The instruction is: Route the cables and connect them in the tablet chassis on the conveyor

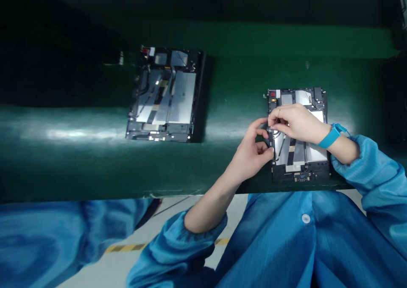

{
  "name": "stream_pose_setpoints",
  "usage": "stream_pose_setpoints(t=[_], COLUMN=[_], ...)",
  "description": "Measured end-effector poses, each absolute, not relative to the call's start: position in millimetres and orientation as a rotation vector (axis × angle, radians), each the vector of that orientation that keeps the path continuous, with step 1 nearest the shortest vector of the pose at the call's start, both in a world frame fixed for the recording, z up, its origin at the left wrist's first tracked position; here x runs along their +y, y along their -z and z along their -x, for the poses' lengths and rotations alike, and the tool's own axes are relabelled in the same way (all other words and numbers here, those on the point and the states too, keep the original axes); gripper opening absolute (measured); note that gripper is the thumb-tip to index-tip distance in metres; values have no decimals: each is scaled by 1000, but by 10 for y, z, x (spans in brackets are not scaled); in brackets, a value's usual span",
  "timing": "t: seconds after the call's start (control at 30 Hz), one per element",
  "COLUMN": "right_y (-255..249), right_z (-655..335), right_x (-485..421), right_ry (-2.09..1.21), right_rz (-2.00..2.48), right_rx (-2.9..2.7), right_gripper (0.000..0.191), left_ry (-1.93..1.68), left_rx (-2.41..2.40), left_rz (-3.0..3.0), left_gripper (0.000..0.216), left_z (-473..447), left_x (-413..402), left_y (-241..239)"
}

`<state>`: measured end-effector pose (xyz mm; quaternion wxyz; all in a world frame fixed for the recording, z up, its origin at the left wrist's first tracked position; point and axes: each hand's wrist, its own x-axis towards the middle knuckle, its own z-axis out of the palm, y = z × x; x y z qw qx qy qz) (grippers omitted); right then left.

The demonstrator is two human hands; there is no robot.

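An opened tablet (299, 169) with bare metal plates and boards lies on the green belt (222, 161) near its front edge. My left hand (254, 150) pinches at the tablet's left edge, fingers closed on a thin dark cable or part there. My right hand (297, 120) rests across the upper half of the tablet, fingers pinched together near the top left, beside the left hand's fingertips. A blue wrist strap (330, 136) circles my right wrist. What the right fingers hold is too small to make out.
A second opened tablet (165, 95) lies farther back on the left of the belt. Beyond the belt everything is dark. A blue-sleeved arm of another person (63, 233) shows at lower left. Below the belt is pale floor with a yellow-black stripe (127, 247).
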<state>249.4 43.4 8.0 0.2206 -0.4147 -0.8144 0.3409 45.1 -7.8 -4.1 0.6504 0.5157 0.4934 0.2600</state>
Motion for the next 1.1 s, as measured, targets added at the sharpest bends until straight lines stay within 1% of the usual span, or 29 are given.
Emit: stream_pose_setpoints(t=[0.1, 0.2, 0.33, 0.6, 0.8, 0.97, 1.1], right_y=[-73, -72, -73, -79, -68, -23, -3], right_z=[-2497, -2497, -2492, -2487, -2496, -2485, -2468], right_x=[444, 450, 461, 459, 540, 629, 633], right_ry=[-945, -950, -947, -946, -814, -840, -843], right_rz=[1161, 1172, 1184, 1179, 1246, 1279, 1272], right_rx=[-2230, -2216, -2207, -2204, -2172, -2138, -2128], right_gripper=[15, 16, 18, 20, 20, 19, 20], left_ry=[-597, -641, -697, -688, -656, -629, -604], left_rx=[1186, 1232, 1180, 1163, 1240, 1290, 1264], left_rz=[-1149, -1132, -1113, -1072, -1072, -1182, -1193], left_gripper=[73, 62, 52, 49, 45, 39, 38], left_z=[-501, -546, -548, -553, -617, -640, -636], left_x=[-42, 43, 139, 141, 240, 428, 502], left_y=[21, 22, 58, 82, 37, 15, 16])
